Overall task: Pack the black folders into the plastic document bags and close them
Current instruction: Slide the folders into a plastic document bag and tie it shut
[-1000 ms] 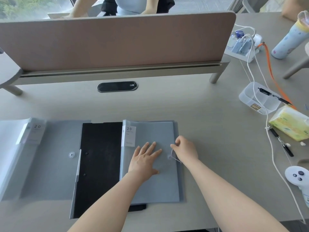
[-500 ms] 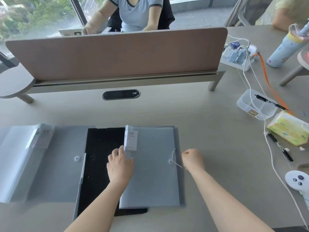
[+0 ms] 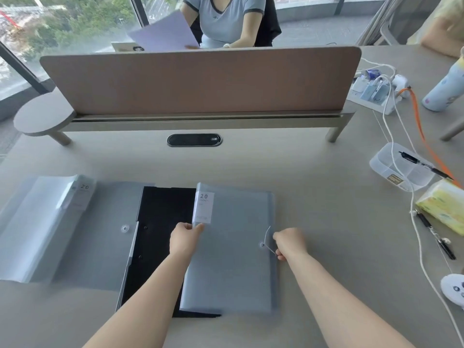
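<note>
A grey translucent plastic document bag point(image 3: 233, 262) lies flat in front of me, with a white "20" label at its top left corner. My left hand point(image 3: 184, 238) pinches its left edge just below that label. My right hand point(image 3: 288, 243) is closed on the thin white closure string point(image 3: 268, 243) that runs from the round button near the bag's right edge. A black folder point(image 3: 160, 237) lies under and to the left of this bag, partly hidden by it. Another grey document bag point(image 3: 98, 237) lies further left, overlapped by a clear folder point(image 3: 40, 222).
A brown desk divider point(image 3: 200, 81) crosses the back, a person with a sheet of paper behind it. Right side: power strip point(image 3: 371, 94) with cables, clear tray point(image 3: 399, 167) holding a pen, tissue pack point(image 3: 442, 204), pens, white controller point(image 3: 454, 290), pale blue bottle point(image 3: 444, 89).
My left hand left the bag's face and slid up-left to pinch its left edge. My right hand drew back to the right with the string pulled out from the button.
</note>
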The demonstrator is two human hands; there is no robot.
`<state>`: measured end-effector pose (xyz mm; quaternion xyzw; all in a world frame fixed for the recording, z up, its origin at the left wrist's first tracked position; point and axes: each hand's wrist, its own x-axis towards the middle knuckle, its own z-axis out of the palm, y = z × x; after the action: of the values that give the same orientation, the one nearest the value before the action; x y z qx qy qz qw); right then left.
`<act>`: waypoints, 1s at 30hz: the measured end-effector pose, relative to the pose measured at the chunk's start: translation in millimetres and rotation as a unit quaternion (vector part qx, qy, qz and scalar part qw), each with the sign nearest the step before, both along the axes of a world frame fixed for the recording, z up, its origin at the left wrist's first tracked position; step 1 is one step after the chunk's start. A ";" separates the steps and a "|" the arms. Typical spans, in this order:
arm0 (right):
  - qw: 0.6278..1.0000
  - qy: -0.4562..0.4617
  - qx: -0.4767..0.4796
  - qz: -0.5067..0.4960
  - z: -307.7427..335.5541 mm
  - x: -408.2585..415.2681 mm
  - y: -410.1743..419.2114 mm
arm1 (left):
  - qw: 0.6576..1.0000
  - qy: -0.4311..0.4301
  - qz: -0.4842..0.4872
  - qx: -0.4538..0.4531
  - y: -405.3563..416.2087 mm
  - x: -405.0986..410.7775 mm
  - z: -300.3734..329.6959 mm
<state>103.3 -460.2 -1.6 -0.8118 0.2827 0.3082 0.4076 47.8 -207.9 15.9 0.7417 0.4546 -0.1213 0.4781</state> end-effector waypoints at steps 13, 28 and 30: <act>0.993 -0.023 0.081 0.088 0.7 -16.5 51.6 | 0.987 -0.102 0.118 0.047 40.1 -32.6 31.4; 0.992 -0.055 0.045 0.103 -9.9 -32.8 118.2 | 0.989 -0.081 0.074 0.100 107.1 -51.9 21.3; 0.992 -0.065 0.026 0.103 -12.8 -34.2 120.3 | 0.991 -0.063 0.054 0.107 113.7 -54.2 17.3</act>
<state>69.2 -339.9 -14.4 -0.8440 0.1621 0.3027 0.4121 -6.4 -94.2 33.2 0.7694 0.4730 0.0013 0.4293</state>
